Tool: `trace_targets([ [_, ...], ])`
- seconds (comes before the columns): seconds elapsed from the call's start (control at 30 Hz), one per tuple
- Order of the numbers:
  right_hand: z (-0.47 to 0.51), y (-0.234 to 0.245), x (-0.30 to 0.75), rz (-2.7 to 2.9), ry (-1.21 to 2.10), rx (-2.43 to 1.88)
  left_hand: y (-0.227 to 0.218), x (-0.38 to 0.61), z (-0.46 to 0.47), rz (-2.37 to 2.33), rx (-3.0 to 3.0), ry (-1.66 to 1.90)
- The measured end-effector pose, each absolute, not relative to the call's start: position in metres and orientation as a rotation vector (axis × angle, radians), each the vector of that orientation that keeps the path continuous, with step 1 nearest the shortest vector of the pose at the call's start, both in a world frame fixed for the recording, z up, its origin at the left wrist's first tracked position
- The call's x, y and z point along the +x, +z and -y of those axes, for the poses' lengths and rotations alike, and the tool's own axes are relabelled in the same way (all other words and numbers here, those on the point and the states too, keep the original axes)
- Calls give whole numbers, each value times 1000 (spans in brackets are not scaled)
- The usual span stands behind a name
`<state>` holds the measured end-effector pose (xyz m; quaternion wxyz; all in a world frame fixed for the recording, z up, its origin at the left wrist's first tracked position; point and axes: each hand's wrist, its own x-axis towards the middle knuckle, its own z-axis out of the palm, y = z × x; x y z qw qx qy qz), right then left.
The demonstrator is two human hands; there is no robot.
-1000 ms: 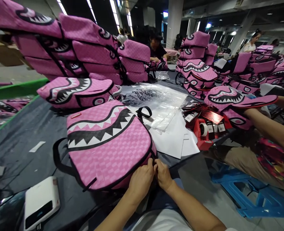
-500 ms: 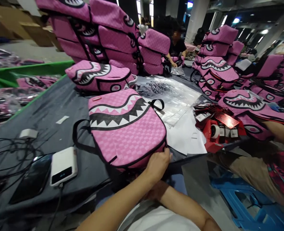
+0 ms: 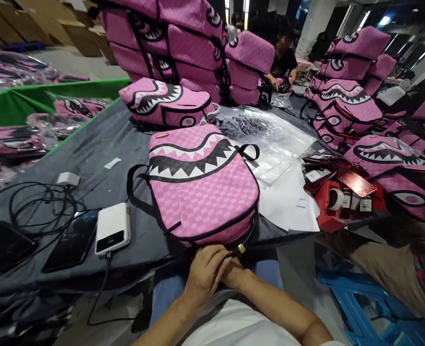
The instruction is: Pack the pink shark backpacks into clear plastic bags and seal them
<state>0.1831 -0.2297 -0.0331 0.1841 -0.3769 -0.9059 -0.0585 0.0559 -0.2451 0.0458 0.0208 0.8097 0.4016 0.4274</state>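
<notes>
The bag [image 3: 205,197] lies on the counter [image 3: 136,149], near its near edge and in the middle of the scene, with the toothed mouth print facing up. One black strap [image 3: 130,180] curves out from its left side.

The left hand [image 3: 206,269] and the right hand [image 3: 234,274] are together just below the near side of the bag, the left one partly over the right one. Their fingers are bent around the end of a thin black strip [image 3: 233,253], which carries a gold piece [image 3: 242,248]; which hand grasps it, one cannot tell, because the fingers cover each other.

To the left of the bag there is a white power bank [image 3: 113,226], and beside it a phone [image 3: 70,242]. To the right lie papers [image 3: 288,211], and farther right a red tape holder [image 3: 330,222]. Clear plastic sleeves [image 3: 288,139] lie on the far right side of the bag.
</notes>
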Motion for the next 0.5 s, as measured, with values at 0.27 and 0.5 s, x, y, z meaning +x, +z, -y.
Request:
trace_targets([
  [0.27, 241, 35, 235, 2040, -29, -1006, 61, 21, 238, -1155, 2605, 1319],
  [0.5, 181, 67, 242, 2351, -319, -611, 62, -22, 235, -1161, 2627, 1276],
])
